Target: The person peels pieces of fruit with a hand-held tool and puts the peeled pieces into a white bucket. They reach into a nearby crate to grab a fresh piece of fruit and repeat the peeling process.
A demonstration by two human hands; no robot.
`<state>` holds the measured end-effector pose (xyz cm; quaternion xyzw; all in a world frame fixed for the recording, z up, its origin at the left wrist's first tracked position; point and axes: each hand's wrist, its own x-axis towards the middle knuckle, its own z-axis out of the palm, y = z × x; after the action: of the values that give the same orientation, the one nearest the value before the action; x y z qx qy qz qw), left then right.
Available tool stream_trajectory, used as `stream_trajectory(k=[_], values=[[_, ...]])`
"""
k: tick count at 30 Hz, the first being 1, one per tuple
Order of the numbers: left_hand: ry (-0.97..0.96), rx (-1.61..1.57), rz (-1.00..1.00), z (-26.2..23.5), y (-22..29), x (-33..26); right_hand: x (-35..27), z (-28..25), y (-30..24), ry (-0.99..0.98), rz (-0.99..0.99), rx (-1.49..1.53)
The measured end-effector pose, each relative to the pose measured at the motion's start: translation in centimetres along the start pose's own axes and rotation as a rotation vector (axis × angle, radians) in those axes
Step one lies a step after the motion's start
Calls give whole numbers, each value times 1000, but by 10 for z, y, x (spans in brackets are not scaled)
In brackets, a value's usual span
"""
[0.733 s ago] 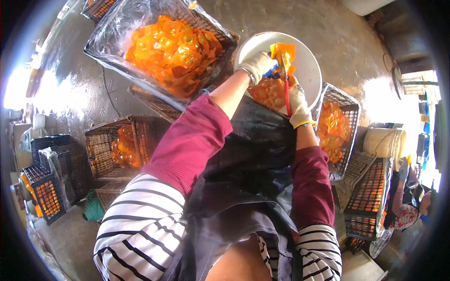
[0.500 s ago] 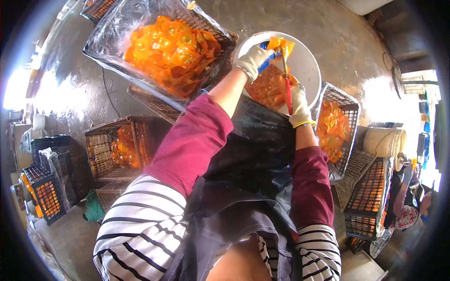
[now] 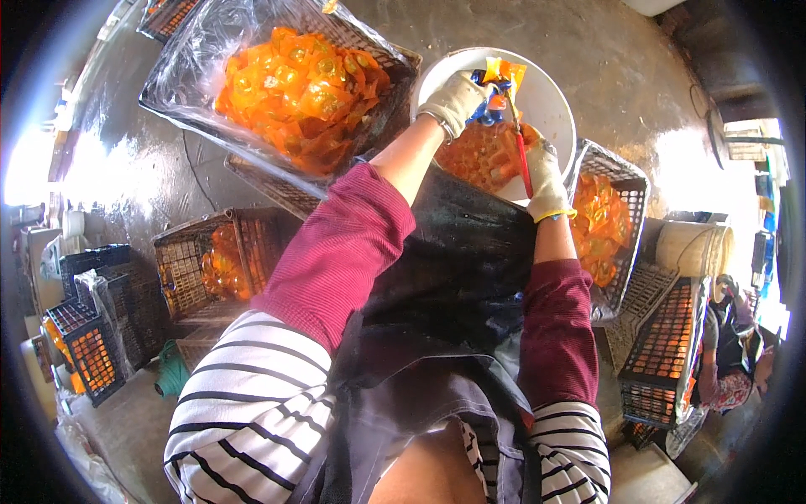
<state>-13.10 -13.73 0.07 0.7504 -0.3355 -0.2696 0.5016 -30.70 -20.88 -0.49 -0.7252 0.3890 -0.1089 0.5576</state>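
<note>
Two gloved hands are working over one white basin [image 3: 550,97]: the left hand [image 3: 457,101] fingers are gripping an orange fruit piece [image 3: 504,71], the right hand [image 3: 546,172] fingers are clasping a red-handled knife [image 3: 520,151].

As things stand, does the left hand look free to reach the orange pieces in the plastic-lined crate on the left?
Probably not at once: the left hand is gloved and shut on a blue-handled tool over the white basin. The lined crate itself lies open-topped beside that arm, with nothing between.
</note>
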Motion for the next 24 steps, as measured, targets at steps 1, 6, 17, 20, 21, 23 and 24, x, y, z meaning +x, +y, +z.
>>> stream_trajectory(k=[1, 6, 17, 20, 21, 23, 24], values=[[0, 2, -3, -2, 0, -2, 3, -1, 9, 30, -43, -28], [-283, 502, -49, -16, 34, -26, -19, -5, -15, 139, 36, -426], [-62, 620, 96, -113, -5, -39, -42, 8, -51, 179, -253, 299], [190, 520, -79, -183, -70, -42, -44, 1, -57, 219, -96, 671], [304, 622, -184, -186, -52, -52, -42, -18, -49, 214, -144, 785], [319, 922, -178, -220, -69, -62, -28, -37, -30, 70, -235, 1072], [234, 985, -116, -229, -84, -62, -13, -53, 0, -118, -302, 1284]])
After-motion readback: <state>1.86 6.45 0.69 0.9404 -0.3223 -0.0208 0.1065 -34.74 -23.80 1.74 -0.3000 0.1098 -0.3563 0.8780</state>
